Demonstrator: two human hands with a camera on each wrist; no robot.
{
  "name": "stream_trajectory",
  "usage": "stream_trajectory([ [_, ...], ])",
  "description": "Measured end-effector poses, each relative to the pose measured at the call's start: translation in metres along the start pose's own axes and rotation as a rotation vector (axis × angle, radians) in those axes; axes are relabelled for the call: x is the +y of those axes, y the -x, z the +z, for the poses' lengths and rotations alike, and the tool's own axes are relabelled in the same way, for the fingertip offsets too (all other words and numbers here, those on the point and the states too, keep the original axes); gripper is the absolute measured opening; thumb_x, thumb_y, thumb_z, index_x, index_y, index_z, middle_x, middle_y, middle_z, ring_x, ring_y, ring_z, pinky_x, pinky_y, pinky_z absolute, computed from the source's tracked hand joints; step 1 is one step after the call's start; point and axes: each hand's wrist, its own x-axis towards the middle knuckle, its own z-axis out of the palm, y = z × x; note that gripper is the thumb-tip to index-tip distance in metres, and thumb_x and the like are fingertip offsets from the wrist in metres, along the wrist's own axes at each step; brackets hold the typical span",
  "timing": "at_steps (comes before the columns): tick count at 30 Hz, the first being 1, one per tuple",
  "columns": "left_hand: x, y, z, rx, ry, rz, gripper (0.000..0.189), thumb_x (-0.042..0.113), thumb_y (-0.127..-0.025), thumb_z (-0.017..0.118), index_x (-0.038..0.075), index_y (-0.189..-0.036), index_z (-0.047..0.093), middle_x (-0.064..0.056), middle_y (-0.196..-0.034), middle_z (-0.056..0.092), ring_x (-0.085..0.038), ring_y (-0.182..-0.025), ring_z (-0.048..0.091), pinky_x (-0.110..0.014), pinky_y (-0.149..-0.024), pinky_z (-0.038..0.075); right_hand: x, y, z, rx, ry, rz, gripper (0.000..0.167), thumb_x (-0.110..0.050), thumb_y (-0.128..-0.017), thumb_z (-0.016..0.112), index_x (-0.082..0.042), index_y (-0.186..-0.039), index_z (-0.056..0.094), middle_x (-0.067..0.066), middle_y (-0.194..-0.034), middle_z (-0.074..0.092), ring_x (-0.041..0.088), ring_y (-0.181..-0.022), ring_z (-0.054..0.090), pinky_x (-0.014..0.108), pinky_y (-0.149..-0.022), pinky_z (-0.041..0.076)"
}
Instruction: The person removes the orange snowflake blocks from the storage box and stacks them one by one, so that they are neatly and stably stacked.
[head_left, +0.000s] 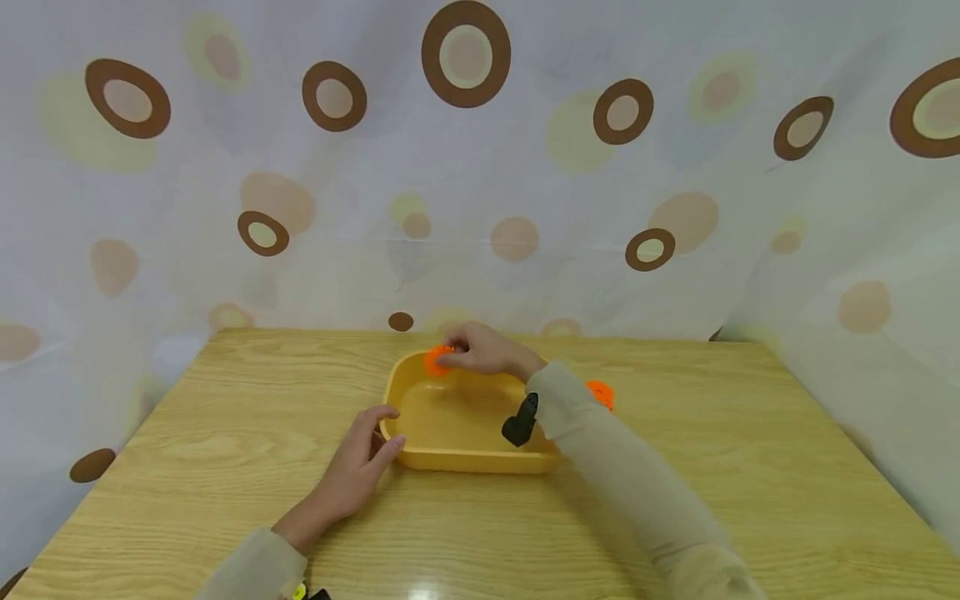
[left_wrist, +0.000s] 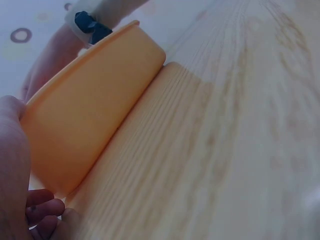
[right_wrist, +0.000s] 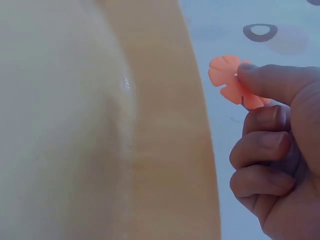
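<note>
A yellow plastic tray point(head_left: 465, 461) with raised walls stands on the wooden table. My left hand point(head_left: 352, 471) grips its left front corner; in the left wrist view some fingers point(left_wrist: 46, 209) curl low by the tray wall point(left_wrist: 95, 110). Above the tray's far left part, my right hand point(head_left: 487, 348) pinches an orange flower-shaped piece point(head_left: 437, 361) between thumb and index finger. Rounded petals with slits between them show on that flower piece point(right_wrist: 225, 75) in the right wrist view, while the other fingers point(right_wrist: 260, 147) are curled in. Nothing is seen lying inside the tray.
Another orange piece point(head_left: 600, 393) lies right of the tray, partly hidden by my right sleeve point(head_left: 630, 475). The wooden table point(head_left: 750, 467) reaches back to a white curtain point(head_left: 555, 192) with brown rings. A black device point(head_left: 521, 421) on the right wrist hangs over the tray.
</note>
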Motion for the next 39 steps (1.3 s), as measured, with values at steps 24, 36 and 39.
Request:
stream_trajectory([
  [24, 0.004, 0.001, 0.0, 0.005, 0.041, -0.005, 0.027, 0.013, -0.097, 0.056, 0.007, -0.122, 0.049, -0.004, -0.095, 0.047, -0.008, -0.075, 0.044, -0.022, -0.067, 0.041, 0.03, 0.073, -0.038, 0.104, -0.099, 0.146, 0.022, -0.021, -0.099, 0.055, -0.007, -0.084, 0.062, -0.003, -0.06, 0.035, 0.012, -0.054, 0.029, 0.028, -0.059, 0.029],
  [36, 0.002, 0.0, -0.002, 0.016, 0.025, 0.022, 0.028, 0.012, -0.097, 0.056, 0.003, -0.122, 0.049, -0.006, -0.095, 0.048, -0.008, -0.075, 0.044, -0.023, -0.067, 0.042, 0.053, 0.118, -0.028, 0.357, -0.341, 0.244, 0.028, -0.027, -0.101, 0.051, -0.001, -0.095, 0.061, 0.0, -0.06, 0.036, 0.013, -0.05, 0.03, 0.026, -0.055, 0.033],
  [39, 0.001, 0.0, -0.002, 0.008, 0.027, 0.02, 0.028, 0.013, -0.097, 0.056, 0.003, -0.122, 0.049, -0.006, -0.096, 0.048, -0.009, -0.075, 0.044, -0.023, -0.068, 0.042, 0.056, 0.13, -0.024, 0.404, -0.409, 0.282, 0.029, -0.024, -0.101, 0.05, 0.004, -0.095, 0.055, -0.002, -0.056, 0.032, 0.012, -0.048, 0.026, 0.025, -0.051, 0.03],
])
